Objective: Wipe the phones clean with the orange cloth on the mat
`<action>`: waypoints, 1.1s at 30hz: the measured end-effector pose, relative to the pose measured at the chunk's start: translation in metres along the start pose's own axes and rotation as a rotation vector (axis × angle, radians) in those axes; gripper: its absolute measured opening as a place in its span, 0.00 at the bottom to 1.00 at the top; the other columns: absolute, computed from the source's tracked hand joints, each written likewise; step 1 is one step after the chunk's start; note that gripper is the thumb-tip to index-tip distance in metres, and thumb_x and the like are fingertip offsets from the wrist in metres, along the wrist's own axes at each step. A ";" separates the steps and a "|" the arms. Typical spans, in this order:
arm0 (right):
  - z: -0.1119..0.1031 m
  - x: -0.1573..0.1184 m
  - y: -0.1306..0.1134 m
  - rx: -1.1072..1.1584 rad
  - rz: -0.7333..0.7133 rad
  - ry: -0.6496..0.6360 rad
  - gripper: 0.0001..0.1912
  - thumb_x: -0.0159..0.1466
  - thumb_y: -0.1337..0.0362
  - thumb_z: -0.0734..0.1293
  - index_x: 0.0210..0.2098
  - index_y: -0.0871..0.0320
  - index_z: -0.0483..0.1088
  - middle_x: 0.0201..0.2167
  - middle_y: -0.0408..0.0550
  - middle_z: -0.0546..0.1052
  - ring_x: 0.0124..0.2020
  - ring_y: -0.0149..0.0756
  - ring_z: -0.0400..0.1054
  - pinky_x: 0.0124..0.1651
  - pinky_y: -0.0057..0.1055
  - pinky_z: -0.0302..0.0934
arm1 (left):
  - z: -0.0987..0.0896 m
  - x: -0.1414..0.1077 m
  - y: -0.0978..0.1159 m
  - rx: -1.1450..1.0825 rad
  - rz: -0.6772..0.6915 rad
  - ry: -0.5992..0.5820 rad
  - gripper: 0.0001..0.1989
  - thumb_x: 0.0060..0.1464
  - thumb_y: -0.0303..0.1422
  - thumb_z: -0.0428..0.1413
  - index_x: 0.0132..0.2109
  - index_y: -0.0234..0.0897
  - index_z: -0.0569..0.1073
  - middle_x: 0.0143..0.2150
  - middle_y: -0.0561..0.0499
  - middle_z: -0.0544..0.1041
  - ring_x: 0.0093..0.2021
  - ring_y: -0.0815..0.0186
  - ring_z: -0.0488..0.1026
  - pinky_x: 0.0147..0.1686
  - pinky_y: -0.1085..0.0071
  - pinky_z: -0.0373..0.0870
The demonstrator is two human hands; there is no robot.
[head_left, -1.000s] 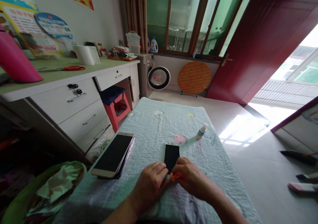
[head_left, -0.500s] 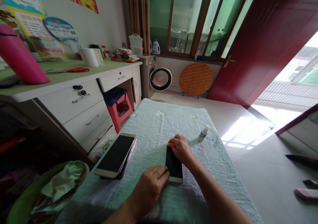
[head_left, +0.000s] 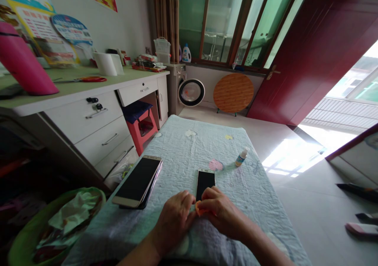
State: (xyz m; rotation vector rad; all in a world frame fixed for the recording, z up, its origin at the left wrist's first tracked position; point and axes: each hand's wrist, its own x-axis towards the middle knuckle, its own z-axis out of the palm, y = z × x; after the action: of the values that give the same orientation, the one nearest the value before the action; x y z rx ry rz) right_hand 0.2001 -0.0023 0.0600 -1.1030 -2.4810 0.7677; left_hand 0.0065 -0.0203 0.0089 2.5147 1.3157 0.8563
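Note:
A smartphone (head_left: 206, 181) with a black screen and pale rim lies flat on the light blue quilted cloth, its lower part hidden by my hands. My right hand (head_left: 226, 215) pinches a small orange cloth (head_left: 201, 208) against the phone's lower end. My left hand (head_left: 175, 217) is closed at the phone's lower left edge, steadying it with the fingertips. Off to the left, a larger gold-rimmed phone (head_left: 137, 181) rests on top of another dark device. A small bottle with a white cap (head_left: 241, 157) stands to the right, beyond my right hand.
The quilted cloth (head_left: 177, 140) covers the table. A desk with drawers (head_left: 88, 126) runs along the left, holding a pink bottle (head_left: 28, 61) and scissors (head_left: 91, 79). A green basket (head_left: 100, 203) with crumpled paper sits at lower left. A red stool (head_left: 141, 128) stands under the desk.
My right hand has moved the orange cloth from the phone's far end down to its near end. The phone's top is now uncovered. My left hand has stayed by the lower left edge.

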 end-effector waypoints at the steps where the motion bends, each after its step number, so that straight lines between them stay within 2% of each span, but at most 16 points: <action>1: -0.001 0.000 -0.001 0.005 -0.002 -0.007 0.09 0.64 0.71 0.64 0.33 0.54 0.75 0.35 0.43 0.70 0.40 0.32 0.62 0.43 0.28 0.56 | 0.000 0.000 -0.001 -0.027 -0.012 0.001 0.04 0.64 0.33 0.50 0.41 0.38 0.65 0.36 0.51 0.70 0.36 0.59 0.71 0.35 0.64 0.69; 7: -0.012 0.007 0.009 -0.011 0.026 -0.031 0.10 0.61 0.73 0.65 0.32 0.54 0.76 0.33 0.44 0.71 0.38 0.33 0.62 0.42 0.29 0.56 | 0.000 0.004 -0.001 -0.041 -0.016 -0.035 0.09 0.63 0.38 0.52 0.47 0.39 0.67 0.39 0.49 0.71 0.40 0.59 0.71 0.39 0.63 0.69; 11: -0.024 -0.005 0.021 -0.038 0.109 -0.030 0.13 0.59 0.76 0.63 0.31 0.54 0.75 0.33 0.44 0.72 0.38 0.33 0.62 0.42 0.29 0.55 | -0.005 0.005 0.001 0.001 0.006 -0.102 0.06 0.62 0.36 0.54 0.42 0.40 0.71 0.38 0.50 0.71 0.39 0.60 0.70 0.38 0.65 0.69; 15: -0.031 -0.019 0.023 -0.049 0.157 -0.050 0.13 0.59 0.76 0.63 0.32 0.53 0.75 0.34 0.45 0.72 0.39 0.35 0.62 0.42 0.30 0.56 | -0.005 0.006 0.002 -0.001 0.005 -0.084 0.05 0.62 0.33 0.53 0.43 0.39 0.72 0.41 0.49 0.72 0.40 0.60 0.70 0.40 0.64 0.69; 19: -0.021 -0.014 0.013 -0.034 0.117 -0.051 0.12 0.60 0.75 0.63 0.32 0.54 0.75 0.35 0.45 0.72 0.40 0.35 0.62 0.42 0.29 0.56 | -0.004 0.006 0.001 -0.037 0.028 -0.072 0.06 0.62 0.33 0.53 0.45 0.39 0.72 0.43 0.48 0.73 0.43 0.58 0.70 0.43 0.62 0.69; 23: -0.002 0.003 0.000 -0.030 0.046 -0.029 0.08 0.62 0.72 0.64 0.32 0.55 0.74 0.33 0.45 0.70 0.38 0.34 0.62 0.41 0.28 0.56 | -0.005 0.007 0.002 -0.060 0.016 -0.085 0.06 0.64 0.34 0.51 0.42 0.38 0.70 0.38 0.49 0.73 0.40 0.59 0.70 0.41 0.62 0.69; 26: 0.005 0.008 -0.003 -0.041 0.036 -0.003 0.08 0.62 0.72 0.64 0.30 0.56 0.72 0.32 0.44 0.70 0.38 0.33 0.61 0.40 0.28 0.56 | -0.005 0.007 0.003 -0.056 0.003 -0.086 0.05 0.64 0.33 0.50 0.42 0.38 0.70 0.38 0.49 0.73 0.39 0.59 0.70 0.41 0.62 0.69; 33: -0.013 -0.019 0.013 -0.026 0.132 -0.004 0.13 0.58 0.77 0.64 0.32 0.53 0.74 0.35 0.43 0.71 0.40 0.33 0.62 0.42 0.28 0.55 | -0.006 0.007 0.001 -0.007 0.055 -0.093 0.10 0.62 0.33 0.54 0.49 0.38 0.71 0.43 0.48 0.75 0.43 0.57 0.71 0.43 0.61 0.71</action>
State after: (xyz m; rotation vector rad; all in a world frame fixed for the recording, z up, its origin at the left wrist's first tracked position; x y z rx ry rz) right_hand 0.2262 -0.0048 0.0615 -1.2868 -2.4468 0.7765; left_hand 0.0069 -0.0163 0.0166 2.5629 1.2177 0.7439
